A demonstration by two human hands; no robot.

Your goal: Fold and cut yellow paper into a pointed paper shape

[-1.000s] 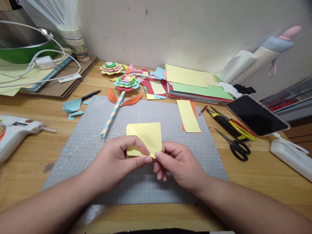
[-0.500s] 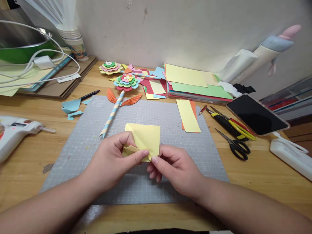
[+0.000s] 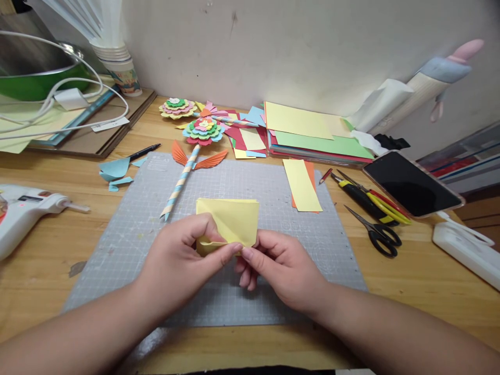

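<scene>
2 hands: left hand [image 3: 183, 260], right hand [image 3: 281, 265] pinch yellow paper [image 3: 234, 219] near edge, ctr cutting mat [image 3: 273, 198]; scissors [image 3: 380, 234] well apart.

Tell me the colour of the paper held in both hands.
Pale yellow paper, seen best in the head view.

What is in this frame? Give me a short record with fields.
left hand: fingers pinch the near edge of the yellow paper
right hand: pinches the same edge, next to the left fingers
yellow paper: folded, held over the mat
mat: grey, gridded, on a wooden desk
left of mat: glue gun
right of mat: scissors, phone
back of desk: flower, paper stack
</scene>
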